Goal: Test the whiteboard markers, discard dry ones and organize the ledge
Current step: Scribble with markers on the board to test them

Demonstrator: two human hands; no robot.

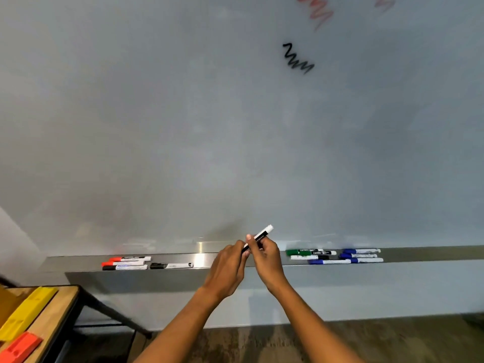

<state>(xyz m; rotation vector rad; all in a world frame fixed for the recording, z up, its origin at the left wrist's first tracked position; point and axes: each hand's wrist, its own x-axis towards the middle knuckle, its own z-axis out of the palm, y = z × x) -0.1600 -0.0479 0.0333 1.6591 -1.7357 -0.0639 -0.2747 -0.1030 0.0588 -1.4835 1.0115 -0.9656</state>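
A large whiteboard (183, 113) is filling most of the view, seen from below at a steep angle. A black squiggle (297, 58) is showing on its upper right part, with a faint red squiggle (315, 11) above it and another faint red mark (383, 2) at the top right corner.

A metal ledge (204, 259) is running along the board's lower edge. At its left end three red-capped markers (125, 263) are lying side by side, and a black marker (171, 265) is lying just to their right. On the ledge's right part, green and black markers (310, 254) are lying in a loose cluster, with blue markers (360, 255) bunched just beside them.

A wooden table (56, 318) is standing at the lower left, carrying a yellow block (26, 313) and an orange block (19, 348).

Two bare forearms are reaching up from the bottom edge and meeting in front of the ledge's middle. The left hand (227, 268) is curling its fingers around the lower end of a marker (258, 238). The right hand (267, 256) is pinching the marker's middle between thumb and fingers. The marker is tilting up to the right, its white end pointing at the board, held above the ledge and touching neither ledge nor board. Its lower end is hidden between the hands, so whether it is capped cannot be told.
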